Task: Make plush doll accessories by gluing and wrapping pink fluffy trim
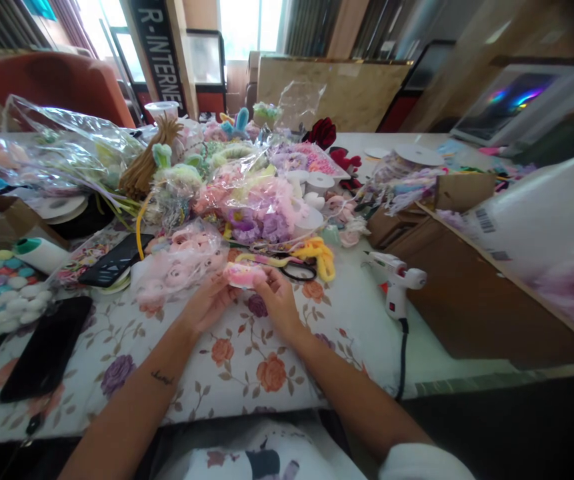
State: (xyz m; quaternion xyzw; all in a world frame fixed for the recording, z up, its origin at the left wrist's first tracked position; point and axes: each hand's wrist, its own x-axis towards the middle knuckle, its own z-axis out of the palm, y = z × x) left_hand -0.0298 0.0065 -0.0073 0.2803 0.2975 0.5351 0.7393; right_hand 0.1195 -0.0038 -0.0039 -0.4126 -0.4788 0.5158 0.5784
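A small pink piece with a white lower edge (245, 275) is held between my two hands above the flowered tablecloth; its exact kind is too blurred to name. My left hand (214, 300) grips its left end with bent fingers. On the right end, my right hand (277, 299) pinches it between thumb and fingers. Just behind lie black-handled scissors (301, 270) and a fuzzy yellow stem (319, 257). To the left of the piece, a clear bag of pale pink items (181, 267) rests close to my left hand.
A white glue gun (395, 283) with a black cord lies right of my hands, beside a cardboard box (487, 300). Plastic-wrapped craft pieces (261, 200) are heaped at the back. Leftward are a black phone (49, 350), a calculator-like device (117, 260) and pompoms (7, 300).
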